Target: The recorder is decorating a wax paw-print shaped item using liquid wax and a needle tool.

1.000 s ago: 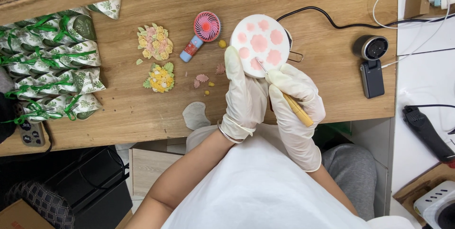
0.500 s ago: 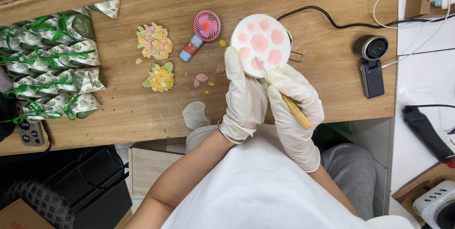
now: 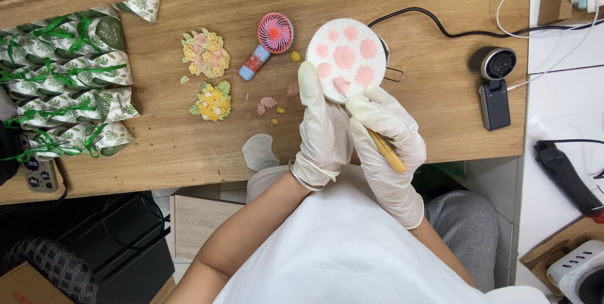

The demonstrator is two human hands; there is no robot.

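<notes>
My left hand (image 3: 324, 127), in a white glove, holds a round white mould (image 3: 346, 55) with several pink flower-shaped cavities, thumb along its left edge. My right hand (image 3: 385, 129), also gloved, grips a needle tool with a yellow wooden handle (image 3: 386, 150). Its thin metal tip touches a pink cavity at the mould's lower edge.
On the wooden desk (image 3: 189, 140) lie two clay flower clusters (image 3: 206, 53) (image 3: 213, 101), a small pink hand fan (image 3: 270, 41), loose petals (image 3: 268, 103) and a grey clay piece (image 3: 259, 152). Leaf-patterned packets with green ribbons (image 3: 66, 84) fill the left. A camera on a stand (image 3: 492, 84) and cables sit right.
My right hand and the needle tool have shifted slightly left along the mould's lower edge. The mould and left hand stay in place.
</notes>
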